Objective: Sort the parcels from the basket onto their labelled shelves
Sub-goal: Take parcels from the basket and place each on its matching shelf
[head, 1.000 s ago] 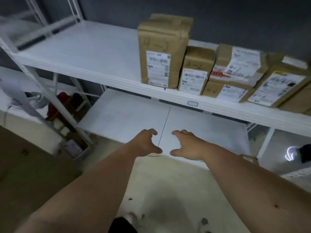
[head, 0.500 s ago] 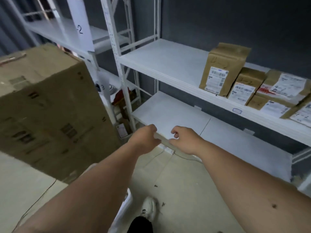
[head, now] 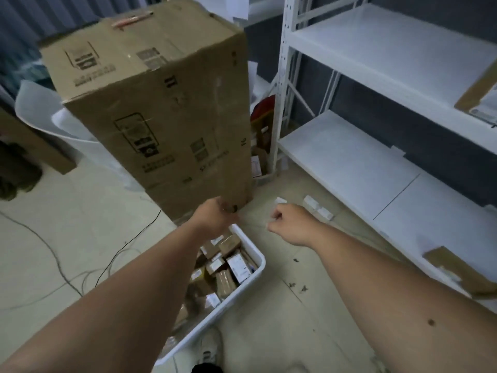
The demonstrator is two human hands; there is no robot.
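Observation:
A white basket (head: pixel 256 254) sits on the floor below my arms, filled with several small brown parcels (head: pixel 228 244) bearing white labels. My left hand (head: pixel 215 219) hovers above the basket's far end, close to the bottom corner of a big cardboard box; its fingers are loosely curled and hold nothing. My right hand (head: pixel 287 224) hangs over the bare floor to the basket's right, also loosely curled and empty. White shelves (head: pixel 376 52) stand at the right. One labelled parcel (head: pixel 477 94) shows at the upper shelf's right edge, another (head: pixel 457 269) lies on the lower shelf (head: pixel 349 157).
A tall cardboard box (head: pixel 161 103) stands straight ahead, behind the basket. Cables (head: pixel 53 254) trail over the floor at the left. A white chair (head: pixel 40 109) is behind the box. My shoe (head: pixel 209 345) is beside the basket's near end. Small boxes lie by the shelf post.
My view has swung left and down from the shelf with parcels to the floor. The basket has come into sight. Both hands stay empty and their fingers have curled in.

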